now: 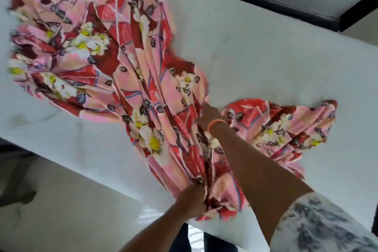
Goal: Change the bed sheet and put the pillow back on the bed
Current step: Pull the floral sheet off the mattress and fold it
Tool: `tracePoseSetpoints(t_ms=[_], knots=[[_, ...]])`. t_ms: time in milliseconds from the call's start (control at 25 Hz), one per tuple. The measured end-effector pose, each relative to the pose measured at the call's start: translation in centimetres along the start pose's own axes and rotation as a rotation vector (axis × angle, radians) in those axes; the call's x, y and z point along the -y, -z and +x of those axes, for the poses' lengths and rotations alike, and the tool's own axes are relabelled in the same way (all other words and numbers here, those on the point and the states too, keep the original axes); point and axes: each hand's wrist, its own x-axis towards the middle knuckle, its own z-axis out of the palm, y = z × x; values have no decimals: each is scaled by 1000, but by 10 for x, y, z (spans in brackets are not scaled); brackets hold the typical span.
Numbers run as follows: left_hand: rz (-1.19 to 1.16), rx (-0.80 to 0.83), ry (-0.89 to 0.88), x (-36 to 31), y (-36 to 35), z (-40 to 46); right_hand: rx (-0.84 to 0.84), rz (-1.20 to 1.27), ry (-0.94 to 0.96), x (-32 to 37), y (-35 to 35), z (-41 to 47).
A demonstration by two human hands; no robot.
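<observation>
Sheet [131,80] bunched lengthwise, running up-left across bare mattress [266,63] from left hand [193,200], which grips its near end; right hand [208,114], reaching farther in, clutches mid-folds.

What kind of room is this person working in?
Most likely a bedroom: a bare white mattress fills the view, a bunched floral bed sheet lies across it, and a dark frame edges its far side.
</observation>
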Motion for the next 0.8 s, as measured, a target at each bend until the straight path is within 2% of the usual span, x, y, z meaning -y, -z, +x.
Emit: tracePoseSetpoints(t_ms=[80, 160, 240, 320, 400, 440, 520, 600, 640, 720, 800], knots=[[-288, -215, 119, 16, 4, -1, 79, -137, 50, 5, -32, -10], [-516, -350, 166, 34, 33, 7, 55, -161, 56, -4, -59, -28], [-608, -400, 155, 47, 68, 9, 47, -95, 42, -14, -73, -42], [-635, -535, 151, 56, 89, 13, 36, -113, 46, -24, -80, -50], [-697, -700, 278, 63, 96, 15, 6, -132, 48, -30, -83, -59], [-724, -753, 420, 66, 96, 15, -8, -137, 45, -32, -83, -62], [-741, -681, 756, 72, 86, 13, -58, -162, 47, -37, -86, -68], [-945, -551, 957, 84, 70, 13, -80, -165, 72, -41, -89, -78], [-1144, -520, 969, 90, 63, 13, -51, -180, 102, -44, -91, -84], [-1526, -454, 829, 98, 56, 10, 66, -368, 194, -47, -96, -101], [-1557, -347, 660, 97, 57, 2, 78, -590, 294, -49, -103, -119]])
